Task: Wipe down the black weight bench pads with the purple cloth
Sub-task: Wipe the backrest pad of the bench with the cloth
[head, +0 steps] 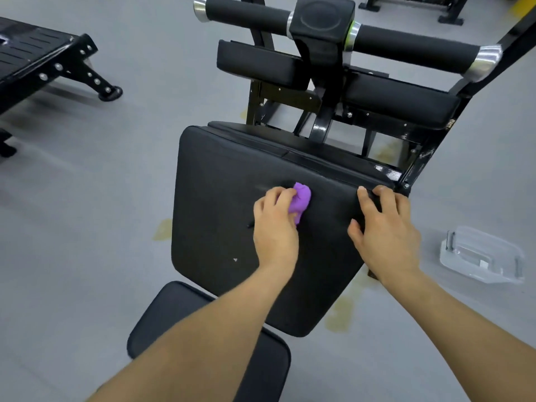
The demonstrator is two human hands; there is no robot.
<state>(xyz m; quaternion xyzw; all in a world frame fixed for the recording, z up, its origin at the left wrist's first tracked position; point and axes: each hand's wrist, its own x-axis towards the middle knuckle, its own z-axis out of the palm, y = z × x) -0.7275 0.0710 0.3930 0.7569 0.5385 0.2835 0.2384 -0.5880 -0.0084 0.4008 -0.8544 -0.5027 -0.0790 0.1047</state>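
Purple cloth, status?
Left hand grips bunched purple cloth on large black bench pad. Right hand braces pad's edge. Nothing obstructing.

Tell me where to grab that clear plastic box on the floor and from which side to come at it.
Take the clear plastic box by one long rim, reaching down from above. It sits upright on the grey floor with its open top facing up and nothing around it, so a hand can hook over the edge. The right hand, resting on the big bench pad, is nearer than the left hand.
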